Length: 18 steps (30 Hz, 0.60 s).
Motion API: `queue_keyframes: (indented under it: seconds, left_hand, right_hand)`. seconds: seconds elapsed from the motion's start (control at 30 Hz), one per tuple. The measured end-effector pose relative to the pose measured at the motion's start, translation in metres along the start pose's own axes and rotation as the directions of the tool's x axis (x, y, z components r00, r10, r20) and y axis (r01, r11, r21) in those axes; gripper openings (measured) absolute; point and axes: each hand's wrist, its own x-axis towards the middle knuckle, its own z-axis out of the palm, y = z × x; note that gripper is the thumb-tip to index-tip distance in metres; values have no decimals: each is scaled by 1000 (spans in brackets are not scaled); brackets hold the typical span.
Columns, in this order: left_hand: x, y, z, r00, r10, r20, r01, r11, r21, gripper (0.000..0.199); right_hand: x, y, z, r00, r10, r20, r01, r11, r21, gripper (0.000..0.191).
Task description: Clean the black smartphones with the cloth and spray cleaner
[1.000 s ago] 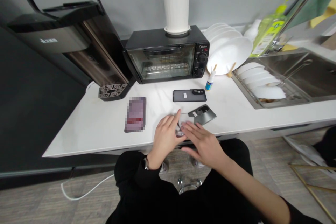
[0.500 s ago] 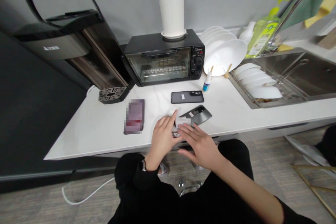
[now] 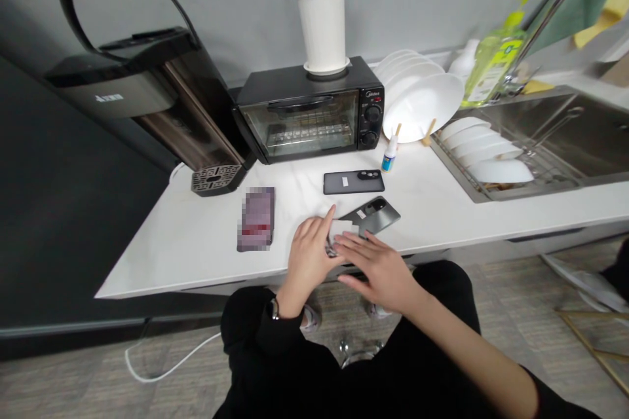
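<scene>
My left hand (image 3: 310, 254) is at the counter's front edge, curled round a small white and grey sheet-like piece (image 3: 340, 228), its forefinger pointing away from me. What the piece is made of I cannot make out, and the fingers hide part of it. Flat fingers of my right hand (image 3: 376, 270) rest over the piece's near right side, with the thumb apart. Just beyond, a grey phone (image 3: 383, 215) lies slanted with its camera side up. Behind it is a dark phone case (image 3: 351, 183) bearing a white label. A blurred-out purple phone-like thing (image 3: 257, 219) lies to the left.
A small spray bottle (image 3: 389, 156) stands before white plates (image 3: 427, 105) in a rack. The toaster oven (image 3: 304, 124) carries a white utensil pot (image 3: 323, 29). At left stands a tall black drinks machine (image 3: 196, 105); at right, a sink (image 3: 565, 121) with bowls (image 3: 496, 147).
The view has shifted slightly, so the counter's things appear a little further right. Both hands keep nearly the same pose, and slightly more of the white piece shows between them.
</scene>
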Motion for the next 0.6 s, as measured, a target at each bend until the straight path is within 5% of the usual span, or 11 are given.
queue_keyframes:
  seconds: [0.13, 0.2, 0.3, 0.4, 0.6]
  left_hand:
    - [2, 1, 0, 1000, 21, 4, -21, 999, -37, 104]
    - [3, 0, 0, 1000, 21, 4, -20, 999, -50, 105]
    - [2, 0, 0, 1000, 6, -5, -7, 999, -40, 101]
    - [1, 1, -1, 1000, 4, -5, -4, 1000, -6, 96]
    - [5, 1, 0, 1000, 14, -2, -14, 999, -30, 100]
  right_hand:
    - [-10, 41, -18, 947, 240, -212, -277, 947, -166, 52]
    - [-5, 46, -17, 934, 256, -248, -311, 925, -217, 59]
    - [6, 22, -4, 991, 89, -102, -104, 984, -145, 62]
    - [4, 8, -2, 998, -57, 23, 57, 998, -21, 53]
    - [-1, 41, -20, 945, 233, -229, -276, 944, -179, 51]
